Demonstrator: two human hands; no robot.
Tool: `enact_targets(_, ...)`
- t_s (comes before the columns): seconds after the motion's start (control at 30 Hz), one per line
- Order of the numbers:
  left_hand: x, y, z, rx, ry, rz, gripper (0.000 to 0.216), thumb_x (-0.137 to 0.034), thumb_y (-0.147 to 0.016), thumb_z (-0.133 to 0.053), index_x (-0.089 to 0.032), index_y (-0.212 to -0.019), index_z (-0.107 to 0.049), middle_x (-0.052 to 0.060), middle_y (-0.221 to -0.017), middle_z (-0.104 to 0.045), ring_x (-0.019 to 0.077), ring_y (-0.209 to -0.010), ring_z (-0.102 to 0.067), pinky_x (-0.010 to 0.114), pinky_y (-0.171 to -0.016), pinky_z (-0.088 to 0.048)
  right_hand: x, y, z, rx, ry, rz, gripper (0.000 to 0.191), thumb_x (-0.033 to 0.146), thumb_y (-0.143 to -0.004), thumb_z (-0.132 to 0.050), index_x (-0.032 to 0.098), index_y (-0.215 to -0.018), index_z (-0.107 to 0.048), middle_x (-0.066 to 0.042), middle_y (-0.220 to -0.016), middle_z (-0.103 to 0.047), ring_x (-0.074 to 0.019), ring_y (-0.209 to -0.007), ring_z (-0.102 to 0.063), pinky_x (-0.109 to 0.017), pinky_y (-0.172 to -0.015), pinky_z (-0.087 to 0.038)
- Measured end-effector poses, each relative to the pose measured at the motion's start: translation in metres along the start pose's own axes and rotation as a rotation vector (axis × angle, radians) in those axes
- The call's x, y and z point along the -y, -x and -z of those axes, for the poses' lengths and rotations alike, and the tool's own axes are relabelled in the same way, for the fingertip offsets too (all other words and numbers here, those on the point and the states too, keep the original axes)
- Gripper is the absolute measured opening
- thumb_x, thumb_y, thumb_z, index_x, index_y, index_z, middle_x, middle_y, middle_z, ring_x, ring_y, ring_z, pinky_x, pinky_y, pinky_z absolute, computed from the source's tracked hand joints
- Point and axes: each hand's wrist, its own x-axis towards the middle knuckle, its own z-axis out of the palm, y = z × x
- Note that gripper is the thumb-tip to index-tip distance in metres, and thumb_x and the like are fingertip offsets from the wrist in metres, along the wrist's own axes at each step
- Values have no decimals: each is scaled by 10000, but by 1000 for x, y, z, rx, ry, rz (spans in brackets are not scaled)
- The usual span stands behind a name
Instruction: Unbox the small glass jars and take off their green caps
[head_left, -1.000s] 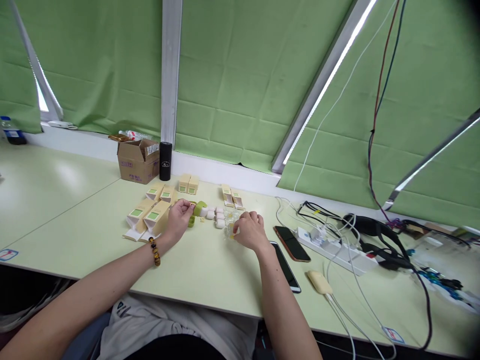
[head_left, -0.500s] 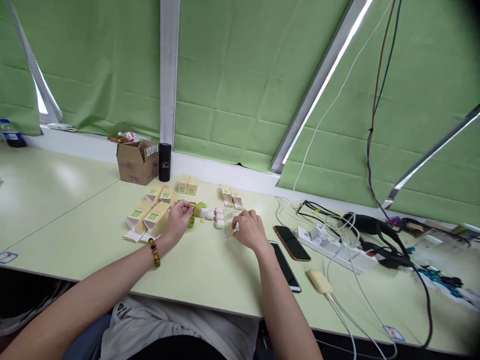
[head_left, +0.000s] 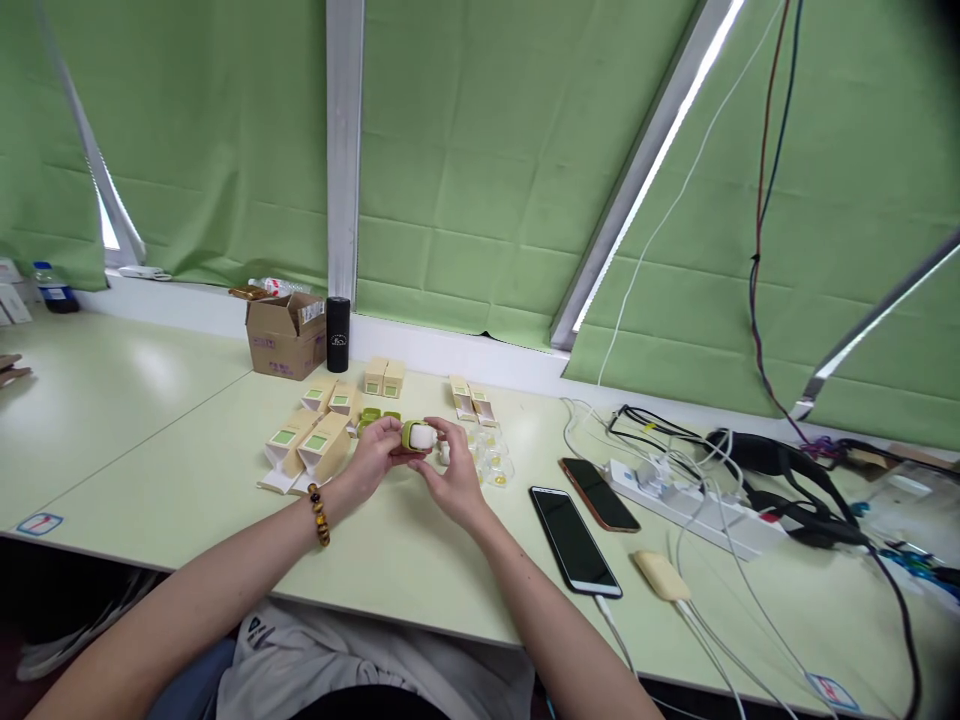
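Observation:
My left hand (head_left: 377, 458) is closed on a small green holder (head_left: 406, 434), raised just above the table. Set against the holder's open side is a white rounded piece (head_left: 424, 437), and the fingers of my right hand (head_left: 456, 482) are closed around it. I cannot tell how deep the white piece sits in the green one. Behind my left hand lie more green pieces (head_left: 370, 415). Clear plastic shells with yellow spots (head_left: 495, 462) lie to the right of my right hand, which partly hides some small white pieces.
Cream cardboard boxes (head_left: 324, 447), some with open flaps, stand at left. Farther back are a brown carton (head_left: 281, 340) and a black bottle (head_left: 338, 335). At right lie a white-edged phone (head_left: 575, 540), another phone (head_left: 600, 494), and a power strip (head_left: 694, 508) with tangled cables.
My right hand has moved left from the clear shells to meet my left hand. The green holder and a white piece are now together between both hands. The view has shifted slightly left.

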Motion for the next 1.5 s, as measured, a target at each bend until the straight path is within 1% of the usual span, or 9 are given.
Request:
enact_targets(0.17,-2,5,-3,95,-7,43,273,-264,-726,-840,-172,-841,-611,8,-792,-677,150,-697,-700,282,-690,-608,0,5,-9,-56,-112,-30,412,184,-847,-661,260,-1246,-589,-81,-1245,-645,-252,-1150,-621,-425,-1011,-528)
enact_targets(0.47,4,2,-4,280,-201,60,274,-338,-804,-798,-150,-957,-671,54,-879,-718,191,-802,-716,346,-783,-613,4,7,-5,-121,-128,-37,445,162,-784,-688,252,-1217,-640,-70,-1181,-633,-248,-1093,-608,-417,-982,-522)
enact_targets(0.6,11,-5,3,171,-370,-200,239,-309,-804,-787,-162,-921,-639,63,-939,-713,208,-885,-708,344,-803,-601,4,5,-4,-117,-155,-49,411,221,-814,-748,257,-1210,-643,-68,-1174,-659,-247,-1085,-612,-424,-998,-512)
enact_targets(0.73,7,-3,9,80,-597,-484,232,-270,-950,-645,-186,-1164,-617,110,-1162,-678,229,-1098,-679,398,-954,-580,2,2,0,-112,-268,-103,396,232,-801,-791,254,-1167,-642,-70,-1228,-682,-250,-1172,-632,-434,-1051,-508)
enact_targets(0.83,0,4,11,113,-822,-707,370,-185,-981,-578,-230,-1347,-565,138,-1380,-587,260,-1293,-588,463,-1072,-535,-2,0,2,-93,-369,-155,402,209,-777,-797,248,-1148,-646,-75,-1249,-704,-254,-1202,-652,-440,-1069,-514)
enact_targets(0.93,-3,10,10,218,-1004,-858,473,-103,-968,-538,-255,-1416,-546,140,-1480,-504,287,-1427,-478,528,-1184,-455,-8,-1,2,-81,-377,-203,402,206,-746,-802,236,-1121,-662,-67,-1158,-730,-250,-1099,-689,-430,-1009,-547)
enact_targets(1.13,3,9,11,284,-1071,-879,567,-20,-946,-504,-284,-1446,-540,123,-1450,-509,273,-1407,-498,523,-1173,-485,-9,-2,3,-28,-383,-220,427,196,-751,-780,234,-1165,-683,-58,-1126,-741,-245,-1042,-704,-427,-997,-560)
enact_targets(1.33,5,6,13,269,-1050,-875,497,-75,-977,-535,-282,-1428,-559,122,-1434,-540,274,-1394,-516,523,-1158,-499,-5,-1,7,36,-383,-193,543,264,-842,-763,280,-1373,-650,-81,-1332,-689,-267,-1163,-674,-435,-1010,-562)
enact_targets(1.5,4,6,12,237,-1057,-844,417,-124,-996,-564,-264,-1388,-579,121,-1383,-576,268,-1345,-550,514,-1140,-505,-8,0,2,2,-501,-199,567,343,-842,-813,282,-1351,-571,-64,-1176,-686,-212,-959,-700,-384,-882,-597)
